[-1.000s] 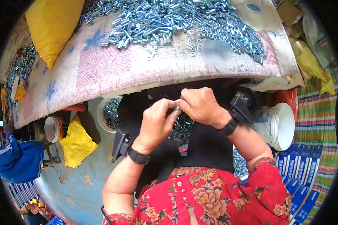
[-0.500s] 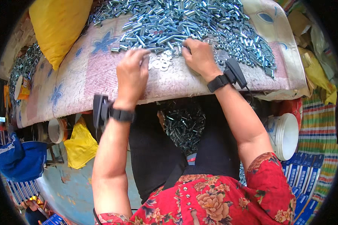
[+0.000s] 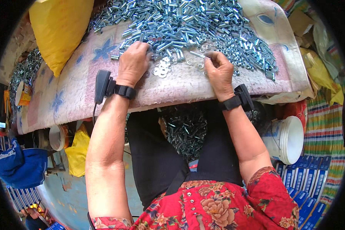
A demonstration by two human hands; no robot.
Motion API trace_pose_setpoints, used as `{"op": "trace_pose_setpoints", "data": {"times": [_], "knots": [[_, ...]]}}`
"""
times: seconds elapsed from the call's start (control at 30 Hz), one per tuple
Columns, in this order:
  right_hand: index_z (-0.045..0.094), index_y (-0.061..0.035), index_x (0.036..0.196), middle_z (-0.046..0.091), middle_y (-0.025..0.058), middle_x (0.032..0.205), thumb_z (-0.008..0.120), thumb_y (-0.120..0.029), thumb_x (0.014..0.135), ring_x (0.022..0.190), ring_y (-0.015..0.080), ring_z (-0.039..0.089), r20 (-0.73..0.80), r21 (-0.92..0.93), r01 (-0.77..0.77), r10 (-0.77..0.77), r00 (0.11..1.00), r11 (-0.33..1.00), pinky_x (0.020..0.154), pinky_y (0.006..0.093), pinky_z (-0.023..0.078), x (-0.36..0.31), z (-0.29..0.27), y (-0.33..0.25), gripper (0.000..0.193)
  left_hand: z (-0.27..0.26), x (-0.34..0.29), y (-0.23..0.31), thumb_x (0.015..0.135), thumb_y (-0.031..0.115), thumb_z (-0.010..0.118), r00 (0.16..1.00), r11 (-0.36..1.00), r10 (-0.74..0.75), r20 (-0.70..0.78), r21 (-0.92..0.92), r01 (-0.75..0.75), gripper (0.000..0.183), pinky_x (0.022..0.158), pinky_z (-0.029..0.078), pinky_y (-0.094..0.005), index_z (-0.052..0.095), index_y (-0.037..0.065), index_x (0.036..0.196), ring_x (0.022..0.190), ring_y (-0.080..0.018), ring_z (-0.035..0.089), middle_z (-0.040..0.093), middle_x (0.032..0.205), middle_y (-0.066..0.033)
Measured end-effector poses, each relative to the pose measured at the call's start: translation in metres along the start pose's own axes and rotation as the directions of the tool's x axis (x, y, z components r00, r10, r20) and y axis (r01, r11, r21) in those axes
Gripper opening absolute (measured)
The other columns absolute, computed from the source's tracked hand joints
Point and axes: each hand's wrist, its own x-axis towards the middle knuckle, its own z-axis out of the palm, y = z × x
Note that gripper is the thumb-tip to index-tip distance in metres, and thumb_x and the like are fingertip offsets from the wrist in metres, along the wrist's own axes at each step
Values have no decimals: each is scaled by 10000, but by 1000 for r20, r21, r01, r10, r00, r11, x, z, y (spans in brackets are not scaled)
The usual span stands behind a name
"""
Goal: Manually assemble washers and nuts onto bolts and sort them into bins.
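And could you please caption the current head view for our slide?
Right hand holding a slim metal pin, left hand beside piled metal parts.

The left hand (image 3: pixel 134 63) and right hand (image 3: pixel 219 73) are over the patterned, cloth-covered table (image 3: pixel 103 86). Beyond both spreads a heap of silver metal tubes (image 3: pixel 180 19). Flat, round, silver washers (image 3: pixel 162 68) lie between the hands, nearer the left; a slim silver metal rod (image 3: pixel 197 54) points leftward from the right fingertips. Small, ring-shaped silver nuts (image 3: pixel 235 57) lie beyond and rightward of that hand. A bulging yellow sack (image 3: pixel 59 30) is beyond the left hand, leftward; a white plastic bucket (image 3: pixel 291 140) is nearer than the right, rightward.
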Motion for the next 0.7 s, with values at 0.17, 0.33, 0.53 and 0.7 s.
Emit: {"op": "trace_pose_setpoints", "data": {"times": [0.17, 0.33, 0.53, 0.7], "knots": [[579, 7, 851, 597, 47, 690, 568, -11, 818, 575, 84, 550, 44, 501, -130, 125, 991, 856, 511, 207, 433, -29, -18, -34, 39, -19, -42, 42, 882, 120, 539, 855, 103, -487, 179, -960, 259, 164, 620, 521, -254, 559, -12, 979, 737, -203, 641, 636, 918, -145], [538, 33, 914, 587, 112, 775, 541, -10, 839, 577, 134, 547, 321, 619, -297, 111, 941, 727, 486, 224, 421, -89, -48, -78, 87, -34, -102, 98, 901, 139, 505, 787, -513, -400, 470, -826, 232, 205, 613, 559, -261, 525, 2, 1051, 831, -276, 651, 613, 1001, -212], [543, 40, 931, 597, 95, 799, 567, 60, 815, 646, 116, 601, 328, 646, -253, 38, 944, 720, 540, 210, 485, -115, -56, -83, 120, -32, -120, 122, 903, 152, 500, 793, -483, -411, 451, -845, 230, 255, 658, 567, -288, 506, -12, 1097, 870, -291, 639, 610, 1003, -218], [537, 40, 921, 577, 86, 810, 565, 79, 809, 685, 118, 601, 309, 627, -172, -41, 950, 760, 567, 216, 490, -123, -54, -92, 122, -36, -125, 136, 901, 153, 504, 817, -428, -380, 434, -865, 261, 249, 674, 560, -289, 506, -9, 1090, 868, -286, 640, 616, 993, -211]]}}
